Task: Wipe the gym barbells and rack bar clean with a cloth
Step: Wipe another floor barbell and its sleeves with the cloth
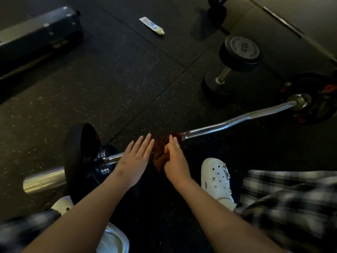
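A chrome curl barbell (228, 125) lies across the dark rubber floor, with a black plate (80, 157) at its near left end and another plate (313, 99) at the far right. A reddish-brown cloth (160, 152) is bunched around the bar's middle. My right hand (175, 157) grips the cloth on the bar. Just left of the cloth, my left hand (135, 157) lies over the bar with straight fingers, hiding that stretch of it.
A black dumbbell (235, 59) stands behind the bar at the right. A small white tube (152, 25) lies on the floor farther back. A dark machine base (38, 35) fills the upper left. My white clogs (217, 178) flank the bar.
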